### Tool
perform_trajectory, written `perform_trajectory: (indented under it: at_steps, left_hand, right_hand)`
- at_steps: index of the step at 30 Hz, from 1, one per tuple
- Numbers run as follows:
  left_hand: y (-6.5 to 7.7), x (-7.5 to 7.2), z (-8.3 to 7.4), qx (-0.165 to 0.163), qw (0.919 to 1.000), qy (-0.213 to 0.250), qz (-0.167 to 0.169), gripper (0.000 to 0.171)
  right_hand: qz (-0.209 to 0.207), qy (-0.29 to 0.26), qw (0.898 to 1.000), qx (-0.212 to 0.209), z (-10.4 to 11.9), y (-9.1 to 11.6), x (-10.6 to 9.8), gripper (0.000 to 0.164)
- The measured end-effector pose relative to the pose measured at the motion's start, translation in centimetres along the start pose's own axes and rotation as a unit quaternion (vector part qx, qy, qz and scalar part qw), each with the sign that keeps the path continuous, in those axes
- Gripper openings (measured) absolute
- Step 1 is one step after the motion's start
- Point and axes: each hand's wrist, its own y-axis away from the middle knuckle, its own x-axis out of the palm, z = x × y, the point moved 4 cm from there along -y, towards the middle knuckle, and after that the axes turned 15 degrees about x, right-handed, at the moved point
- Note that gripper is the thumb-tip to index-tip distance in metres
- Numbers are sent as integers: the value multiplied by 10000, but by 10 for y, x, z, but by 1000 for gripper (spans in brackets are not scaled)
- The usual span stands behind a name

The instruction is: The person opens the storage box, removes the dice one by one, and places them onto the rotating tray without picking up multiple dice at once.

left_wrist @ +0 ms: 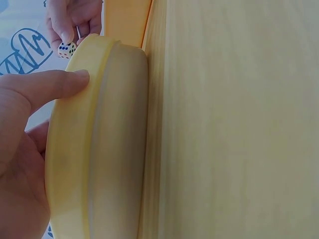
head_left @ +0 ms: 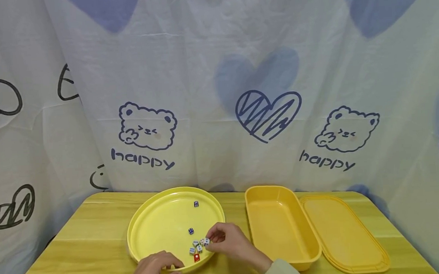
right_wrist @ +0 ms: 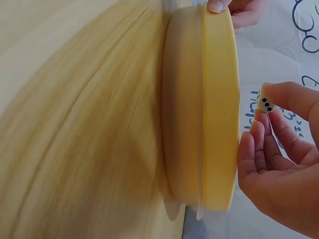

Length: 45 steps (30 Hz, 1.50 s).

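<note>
Between its thumb and fingertips my right hand (head_left: 230, 240) pinches a white die (right_wrist: 265, 104), just above the right front edge of a round yellow tray (head_left: 160, 223). My left hand (head_left: 153, 269) grips the tray's front rim, its thumb against the outer wall in the left wrist view. Several white dice (head_left: 192, 251) lie clustered in the tray near the right fingers. A red die (head_left: 197, 257) sits just in front of them, close to the rim. Farther back are one dark blue die (head_left: 191, 230) and another blue die (head_left: 196, 203).
Right of the tray stands a deep orange-yellow rectangular box (head_left: 280, 229). Its flat matching lid (head_left: 345, 234) lies beside it on the wood-patterned table (head_left: 72, 248). A printed cloth (head_left: 202, 92) hangs behind the table.
</note>
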Motion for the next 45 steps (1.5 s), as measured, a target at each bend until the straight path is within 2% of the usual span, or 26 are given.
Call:
perform_trajectory:
  at_steps: [8, 13, 20, 25, 33, 36, 38, 40, 43, 45]
  left_hand:
    - [-1, -1, -1, 1, 10000, 52, -10, 11]
    - [-1, 0, -1, -19, 10000, 65, 21, 11]
    - [-2, 0, 0, -56, 10000, 50, 37, 11]
    - [-1, 1, 0, 38, 10000, 12, 55, 10]
    - [-6, 2, -1, 421, 9991, -86, -24, 12]
    - [-6, 3, -1, 543, 9985, -115, -22, 12]
    - [-6, 2, -2, 761, 9967, -266, -59, 10]
    - [-5, 1, -3, 1075, 9929, -474, -160, 8]
    - [-3, 1, -5, 1602, 9826, -866, -374, 10]
    - [-3, 0, -6, 1828, 9759, -1095, -479, 13]
  right_hand:
    - [-42, 35, 9999, 151, -3, -3, 0, 15]
    - [-56, -25, 9999, 142, -5, -3, 0, 21]
    - [-198, -67, 9993, 319, -6, 0, -5, 24]
    - [-367, -115, 9987, 322, -7, 3, -12, 23]
    - [-961, 47, 9953, 52, -8, 18, -36, 24]
    - [-1065, 47, 9943, 75, -11, 28, -45, 23]
    - [-1100, 82, 9938, 143, -12, 35, -50, 21]
    - [-1137, 174, 9931, 221, -13, 42, -53, 21]
    - [-1175, 367, 9921, 226, -14, 51, -57, 21]
    - [-1159, 477, 9920, 156, -15, 57, -60, 21]
